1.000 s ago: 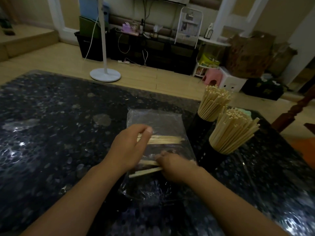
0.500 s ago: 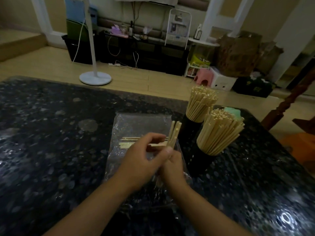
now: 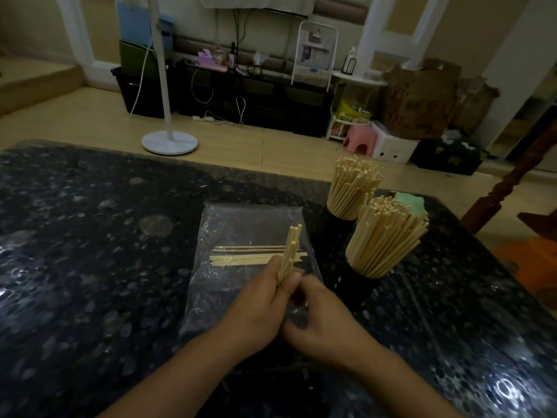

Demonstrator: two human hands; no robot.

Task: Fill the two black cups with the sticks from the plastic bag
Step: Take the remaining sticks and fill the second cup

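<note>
Single head-worn wide-angle view. It looked forward and down across the dark speckled table, close over the left hand and right hand at lower centre. Beyond the table's far edge it took in the wooden floor and back wall. No second view recorded.

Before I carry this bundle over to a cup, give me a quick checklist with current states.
1. Bundle held: ok. The left hand grips the upright sticks, and the right hand meets them lower down.
2. Right hand's grip on the bundle: cannot tell, its fingers are hidden.
3. Bundle ends even: not ok, the tips stand at different heights.
4. Room in the near cup: not ok, it looks packed.
5. Room in the far cup: cannot tell, also crowded.
6. Bag emptied: not ok, loose sticks lie on the plastic bag.
</note>
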